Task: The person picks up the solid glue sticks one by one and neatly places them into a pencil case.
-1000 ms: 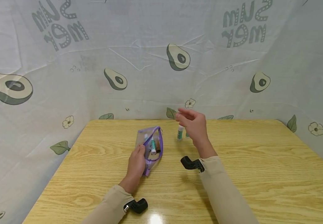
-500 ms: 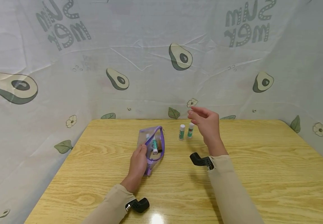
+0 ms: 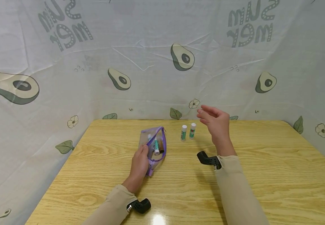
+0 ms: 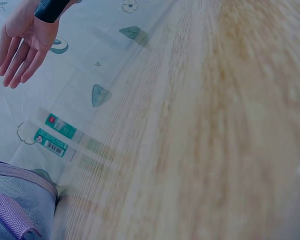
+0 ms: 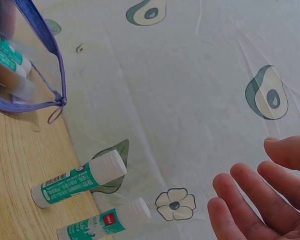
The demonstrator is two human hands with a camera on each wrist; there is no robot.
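My left hand (image 3: 139,161) grips the near-left side of a see-through zip pouch (image 3: 144,135) with purple trim, its mouth spread toward the right. Inside lie a white-and-green glue stick (image 3: 156,148), another partly hidden one, and a brown cylinder (image 3: 161,145) whose kind is unclear. Two capped glue sticks, one (image 3: 183,133) nearer the pouch and the other (image 3: 192,131) just right of it, stand upright on the table. Off to their right, my right hand (image 3: 218,125) hovers in the air, holding nothing; the right wrist view shows its fingers (image 5: 245,187) spread and relaxed.
The wood-grain table (image 3: 263,162) runs back to a pale cloth (image 3: 151,103) printed with avocados, flowers and leaves. That cloth also hangs along both sides. A black wrist camera (image 3: 207,158) juts from the right sleeve, and another (image 3: 140,206) from the left sleeve.
My right hand has moved rightward, away from the standing glue sticks, and both now show fully. The left hand and pouch have stayed in place; the head view has shifted slightly.
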